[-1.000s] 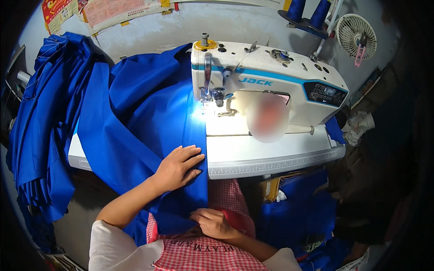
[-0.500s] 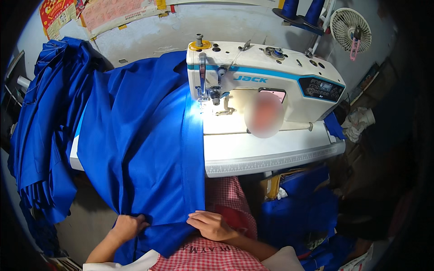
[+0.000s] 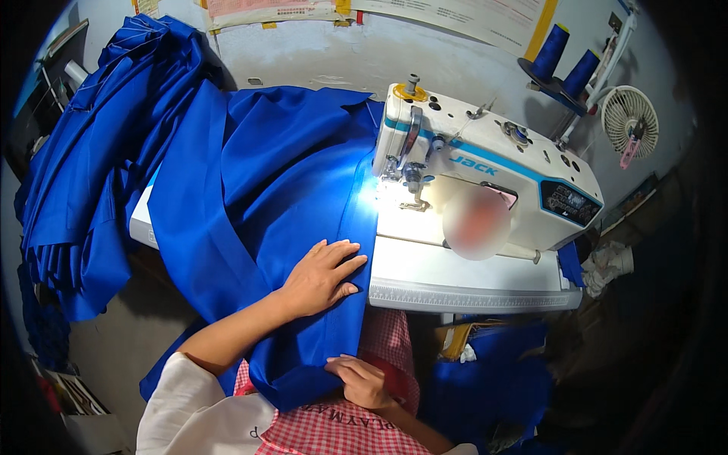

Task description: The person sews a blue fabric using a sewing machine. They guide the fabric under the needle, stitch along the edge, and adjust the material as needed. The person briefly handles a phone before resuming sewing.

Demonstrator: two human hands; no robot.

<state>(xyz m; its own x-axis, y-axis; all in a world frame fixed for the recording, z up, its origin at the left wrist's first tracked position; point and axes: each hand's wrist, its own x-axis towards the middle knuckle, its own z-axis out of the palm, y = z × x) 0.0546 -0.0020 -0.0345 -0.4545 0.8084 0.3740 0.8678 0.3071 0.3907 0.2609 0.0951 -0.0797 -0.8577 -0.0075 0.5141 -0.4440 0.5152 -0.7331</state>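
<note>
A wide piece of blue fabric (image 3: 296, 174) lies across the table of a white sewing machine (image 3: 485, 163) and hangs over its front edge toward my lap. Its right side carries a long folded seam running up to the lit needle area. My left hand (image 3: 322, 277) rests flat on the fabric near that seam, fingers spread. Lower down, my right hand (image 3: 360, 379) pinches the fabric's right edge by my lap. The presser foot is lost in the lamp's glare.
A big pile of blue fabric (image 3: 114, 152) hangs at the left. Blue thread cones (image 3: 550, 53) and a small fan (image 3: 629, 121) stand at the back right. More blue cloth (image 3: 493, 379) lies below the table on the right. A blurred phone leans on the machine.
My left hand has let go of the fabric's lower left and moved up and right onto the seam. My right hand still holds the edge. The whole view has shifted.
</note>
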